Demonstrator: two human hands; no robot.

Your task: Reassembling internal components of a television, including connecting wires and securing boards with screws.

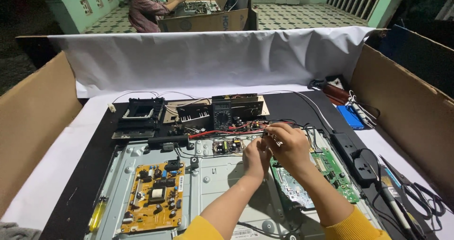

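My left hand and my right hand meet over the grey metal back panel of a flat screen. Both pinch thin wires near the panel's upper middle, just above the green circuit board. A small board lies just left of my hands. A yellow-brown power board is mounted on the panel's left part. Red and black leads run from a black multimeter toward my fingers.
A yellow-handled screwdriver lies at the panel's left edge. A black power strip, a soldering iron and scissors sit at right. Cardboard walls and white cloth enclose the desk. Another person works behind.
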